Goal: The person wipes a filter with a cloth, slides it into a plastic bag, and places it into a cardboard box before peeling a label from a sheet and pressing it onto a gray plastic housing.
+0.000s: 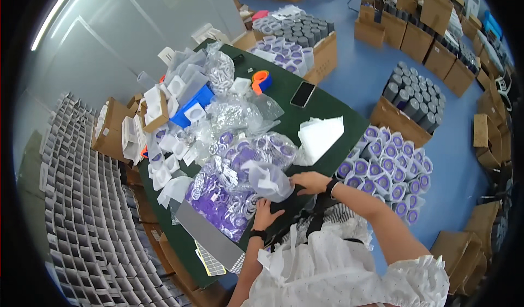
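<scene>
Landmark: the purple ring pile on the desk. The translucent pouch sits at the pile's right edge, partly over bagged parts. Our right hand, right of the pile, has its fingers curled and seemingly pinching the pouch's near-right edge. Our left hand, at the pile's lower right, has its fingers released, thumb apart, tips just below the pouch; contact we cannot tell. We judge the step in hand to be handling this 1 pouch by its edge. The next move, in our judgement, calls for light, 2-handed control, keeping thin film clear of the pile's rings.
</scene>
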A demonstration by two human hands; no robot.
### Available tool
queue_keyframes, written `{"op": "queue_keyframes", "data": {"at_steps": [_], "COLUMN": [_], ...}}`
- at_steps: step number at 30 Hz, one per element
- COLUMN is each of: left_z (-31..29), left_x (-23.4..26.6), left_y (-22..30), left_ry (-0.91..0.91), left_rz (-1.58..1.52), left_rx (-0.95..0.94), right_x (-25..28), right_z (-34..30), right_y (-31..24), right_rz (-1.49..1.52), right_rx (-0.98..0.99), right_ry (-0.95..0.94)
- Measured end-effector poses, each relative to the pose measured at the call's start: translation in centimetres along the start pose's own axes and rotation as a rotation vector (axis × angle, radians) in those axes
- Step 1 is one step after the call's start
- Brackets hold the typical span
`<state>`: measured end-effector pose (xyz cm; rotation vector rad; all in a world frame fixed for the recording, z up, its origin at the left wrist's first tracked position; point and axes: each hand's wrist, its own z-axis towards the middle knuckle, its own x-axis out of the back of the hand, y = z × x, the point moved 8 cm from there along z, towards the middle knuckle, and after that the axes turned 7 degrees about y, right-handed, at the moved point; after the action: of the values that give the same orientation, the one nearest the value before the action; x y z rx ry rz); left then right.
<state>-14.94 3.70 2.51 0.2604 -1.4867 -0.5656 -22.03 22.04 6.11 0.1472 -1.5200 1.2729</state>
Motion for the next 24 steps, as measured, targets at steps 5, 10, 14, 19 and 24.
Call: {"op": "queue_keyframes", "data": {"at_steps": [5,10,14,19,24], "left_z": [2.8,5.4,5.2,4.3,3.7], "left_x": [6.8,14.1,9.6,6.4,9.2], "left_y": [3.0,9.3,6.2,5.3,4.9], "left_ry": [0.264,0.602,0.546,0.511,0.7], "left_rz": [-0.667,-0.936,-0.73,-0.633,-0.69], "left_rx": [0.171,0.149,0.232,0.272,0.346], "right_x": [7.4,7.6,4.5,1.6,2.6], "right_z": [3.4,5.6,5.1,4.4,5.1], "right_y": [-5.6,-8.6,-6.7,-4.7,-7.0], "right_rz": [0.256,0.528,0.627,0.53,0.532], "right_rx": [-0.068,-0.124,-0.072,-0.148,-0.119], "right_ry": [0.26,0.188,0.329,0.398,0.413]}}
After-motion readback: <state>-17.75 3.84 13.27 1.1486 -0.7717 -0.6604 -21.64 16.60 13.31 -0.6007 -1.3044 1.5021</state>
